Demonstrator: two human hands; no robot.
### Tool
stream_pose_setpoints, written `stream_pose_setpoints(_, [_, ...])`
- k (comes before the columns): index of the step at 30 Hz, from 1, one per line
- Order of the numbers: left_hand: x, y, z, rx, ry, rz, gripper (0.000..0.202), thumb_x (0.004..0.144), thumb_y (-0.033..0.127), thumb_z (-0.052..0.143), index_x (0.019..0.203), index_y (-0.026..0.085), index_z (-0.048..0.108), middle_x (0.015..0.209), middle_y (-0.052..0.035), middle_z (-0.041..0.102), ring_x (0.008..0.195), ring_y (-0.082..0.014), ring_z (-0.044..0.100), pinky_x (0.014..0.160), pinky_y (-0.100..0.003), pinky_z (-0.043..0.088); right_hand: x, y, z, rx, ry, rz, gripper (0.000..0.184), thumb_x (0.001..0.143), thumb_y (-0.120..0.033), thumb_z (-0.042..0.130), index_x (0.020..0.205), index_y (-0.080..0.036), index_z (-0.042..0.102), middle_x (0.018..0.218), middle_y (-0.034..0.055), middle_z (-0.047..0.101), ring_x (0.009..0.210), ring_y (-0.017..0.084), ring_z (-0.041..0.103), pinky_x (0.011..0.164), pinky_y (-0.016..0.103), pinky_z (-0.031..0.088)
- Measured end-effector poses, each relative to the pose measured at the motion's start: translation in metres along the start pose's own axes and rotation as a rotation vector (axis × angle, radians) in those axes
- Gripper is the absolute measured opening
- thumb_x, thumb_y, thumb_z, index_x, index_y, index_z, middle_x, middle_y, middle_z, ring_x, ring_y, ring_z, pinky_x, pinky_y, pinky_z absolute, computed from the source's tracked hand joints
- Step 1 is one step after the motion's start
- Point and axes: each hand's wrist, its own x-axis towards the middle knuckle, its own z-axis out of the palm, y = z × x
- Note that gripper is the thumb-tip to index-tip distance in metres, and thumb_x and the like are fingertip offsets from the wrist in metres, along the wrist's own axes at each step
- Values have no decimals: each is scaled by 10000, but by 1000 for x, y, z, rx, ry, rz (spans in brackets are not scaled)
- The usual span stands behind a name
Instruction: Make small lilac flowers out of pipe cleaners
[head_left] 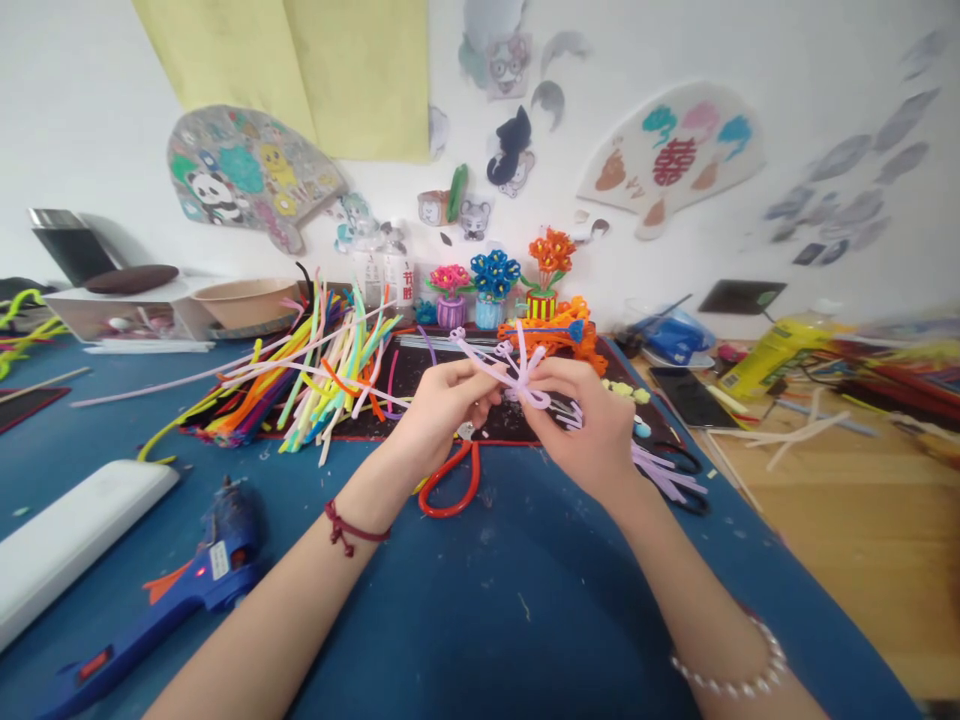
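A lilac pipe-cleaner flower (pixel 523 383), with loops and loose stems, is held up between my hands above the table. My left hand (pixel 459 405) pinches one of its stems on the left side. With thumb and fingers closed, my right hand (pixel 589 425) grips the flower from the right. Below my left hand lie scissors with red handles (pixel 450 487), their blades mostly hidden. More cut lilac pipe cleaners (pixel 667 474) rest to the right of my right hand, by a black-handled pair of scissors (pixel 688 500).
A pile of multicoloured pipe cleaners (pixel 337 370) lies left of my hands. A blue glue gun (pixel 217 560) with a lit red light sits at left by a white box-like device (pixel 75 540). Potted pipe-cleaner flowers (pixel 491 290) stand at the wall. At right are a phone (pixel 691 397) and a yellow bottle (pixel 776 355).
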Motion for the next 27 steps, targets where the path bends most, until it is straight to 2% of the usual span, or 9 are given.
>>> stream_pose_setpoints(5, [2, 0, -5, -94, -107, -202, 95, 711, 188, 727, 739, 97, 722, 602, -10, 581, 482, -32, 457, 413, -153, 286, -2, 3, -1, -3, -58, -57, 325, 815, -99, 594, 1070, -300, 614, 948, 1, 740, 822, 193, 711, 728, 331, 567])
stream_pose_setpoints(9, [4, -1, -11, -121, -177, -262, 81, 714, 187, 737, 740, 111, 742, 614, -25, 610, 496, -40, 479, 417, -152, 301, -2, 3, -2, 27, -74, -46, 307, 815, -108, 597, 1056, -298, 622, 955, 9, 740, 830, 200, 712, 748, 344, 568])
stream_pose_setpoints(12, [5, -1, -15, -116, -221, -244, 81, 691, 183, 756, 715, 107, 741, 641, -38, 629, 525, -49, 498, 437, -157, 324, -2, 2, -2, 81, -74, -2, 277, 812, -108, 611, 1023, -287, 615, 932, 6, 726, 823, 195, 709, 732, 331, 561])
stream_pose_setpoints(17, [4, 0, -14, -76, -211, -98, 80, 638, 153, 780, 694, 120, 733, 625, -22, 627, 503, -40, 448, 424, -167, 251, 3, -2, 0, 313, -45, 176, 246, 784, -114, 652, 971, -255, 576, 850, -9, 667, 770, 172, 679, 737, 318, 532])
stream_pose_setpoints(20, [0, 2, -10, 25, -190, 32, 130, 684, 232, 786, 730, 124, 729, 676, -37, 664, 540, -73, 498, 481, -195, 326, 6, -3, 2, 490, -1, 321, 262, 755, -146, 692, 936, -248, 532, 781, -23, 645, 732, 161, 645, 725, 315, 513])
stream_pose_setpoints(23, [-5, 6, -6, 176, -172, 217, 175, 722, 299, 779, 745, 135, 723, 720, -45, 685, 633, -128, 575, 580, -241, 419, 8, -5, 2, 701, -3, 511, 330, 731, -172, 716, 940, -257, 475, 691, -62, 632, 618, 132, 601, 644, 285, 500])
stream_pose_setpoints(27, [-9, 10, -2, 514, -159, 558, 164, 838, 301, 682, 759, 161, 713, 760, -52, 690, 675, -149, 589, 627, -270, 446, 12, -6, 1, 884, -22, 687, 384, 699, -206, 730, 955, -267, 450, 612, -97, 599, 523, 117, 553, 587, 274, 486])
